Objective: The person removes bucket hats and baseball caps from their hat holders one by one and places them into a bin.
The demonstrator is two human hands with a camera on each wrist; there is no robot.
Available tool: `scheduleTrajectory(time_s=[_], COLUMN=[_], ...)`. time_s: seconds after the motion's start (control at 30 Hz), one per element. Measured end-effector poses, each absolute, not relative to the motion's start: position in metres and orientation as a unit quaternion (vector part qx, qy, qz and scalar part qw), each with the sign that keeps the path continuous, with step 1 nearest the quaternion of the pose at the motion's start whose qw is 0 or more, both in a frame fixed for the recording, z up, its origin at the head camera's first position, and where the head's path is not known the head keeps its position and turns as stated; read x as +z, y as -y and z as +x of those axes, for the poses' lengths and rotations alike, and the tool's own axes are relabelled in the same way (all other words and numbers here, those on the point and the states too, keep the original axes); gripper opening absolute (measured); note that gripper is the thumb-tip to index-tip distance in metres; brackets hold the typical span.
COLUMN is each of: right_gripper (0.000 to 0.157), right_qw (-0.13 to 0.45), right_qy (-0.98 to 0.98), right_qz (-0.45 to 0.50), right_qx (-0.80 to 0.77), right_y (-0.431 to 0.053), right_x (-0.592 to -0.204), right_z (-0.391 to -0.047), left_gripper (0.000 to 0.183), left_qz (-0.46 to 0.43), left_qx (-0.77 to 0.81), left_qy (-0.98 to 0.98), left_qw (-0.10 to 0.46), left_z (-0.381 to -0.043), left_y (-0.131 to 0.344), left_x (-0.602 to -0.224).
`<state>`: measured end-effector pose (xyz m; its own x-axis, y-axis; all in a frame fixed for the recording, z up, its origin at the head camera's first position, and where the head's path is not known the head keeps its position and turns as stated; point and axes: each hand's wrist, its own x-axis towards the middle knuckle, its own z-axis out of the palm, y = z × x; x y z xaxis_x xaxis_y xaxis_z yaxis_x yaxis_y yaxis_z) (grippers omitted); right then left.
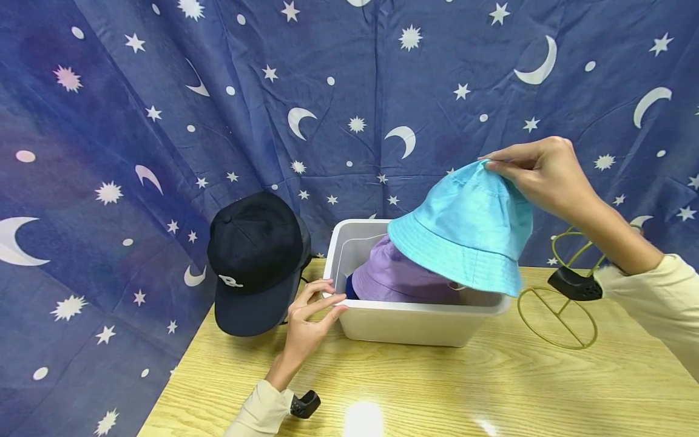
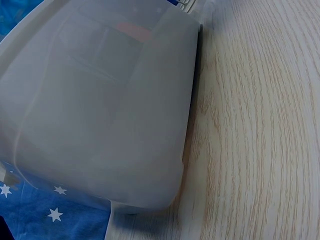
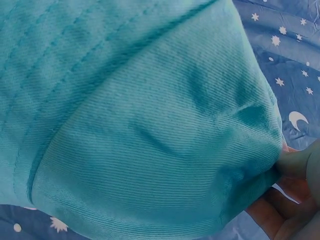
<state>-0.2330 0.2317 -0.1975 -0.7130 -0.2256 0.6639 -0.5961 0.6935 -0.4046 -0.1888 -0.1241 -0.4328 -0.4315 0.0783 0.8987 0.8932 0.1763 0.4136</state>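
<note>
A light-blue bucket hat [image 1: 464, 224] hangs above the right part of a white plastic bin [image 1: 404, 325], crown up and tilted. My right hand [image 1: 537, 173] pinches the top of its crown between thumb and fingers; in the right wrist view the cloth [image 3: 150, 140] bunches at the fingertips. Inside the bin lies a purple bucket hat [image 1: 393, 276], partly hidden by the blue one. Something dark blue [image 1: 351, 287] shows beside it. At the bin's front left corner, my left hand [image 1: 307, 321] holds the rim, thumb outside. Only the bin's wall [image 2: 100, 110] fills the left wrist view.
Left of the bin, a black baseball cap [image 1: 256, 261] with a white emblem sits raised above the table, brim toward me. On the right stands a gold wire stand [image 1: 557, 312], partly behind my right forearm. A blue curtain [image 1: 349, 91] with stars and moons backs the wooden table [image 1: 404, 388].
</note>
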Motion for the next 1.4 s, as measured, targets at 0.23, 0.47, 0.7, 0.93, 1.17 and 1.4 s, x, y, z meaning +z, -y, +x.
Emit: scheduleTrajectory(time_s=[0.23,0.47,0.7,0.93,1.17,1.4], right_gripper=[0.011,0.012,0.012,0.011,0.012,0.013], right_qw=[0.293,0.283,0.292,0.294,0.275,0.238], right_qy=[0.877,0.875,0.874,0.875,0.884,0.893], right_qz=[0.234,0.236,0.236,0.237,0.225,0.217], right_qx=[0.3,0.315,0.308,0.303,0.303,0.315], right_y=[-0.225,-0.22,-0.212,-0.197,-0.181,-0.169], right_x=[-0.203,-0.208,-0.213,-0.218,-0.224,-0.226], right_z=[-0.237,-0.24,-0.247,-0.254,-0.258,-0.258], left_gripper=[0.031,0.031,0.032,0.032,0.031,0.031], left_qz=[-0.367,-0.369,-0.37,-0.371,-0.371,-0.368], left_qx=[-0.528,-0.527,-0.529,-0.528,-0.525,-0.524], left_qy=[0.661,0.659,0.658,0.658,0.66,0.663], left_qw=[0.387,0.389,0.388,0.389,0.388,0.388], left_z=[-0.189,-0.189,-0.189,-0.189,-0.19,-0.19], left_y=[0.124,0.124,0.124,0.124,0.124,0.124], left_x=[-0.433,-0.433,-0.434,-0.434,-0.434,-0.433])
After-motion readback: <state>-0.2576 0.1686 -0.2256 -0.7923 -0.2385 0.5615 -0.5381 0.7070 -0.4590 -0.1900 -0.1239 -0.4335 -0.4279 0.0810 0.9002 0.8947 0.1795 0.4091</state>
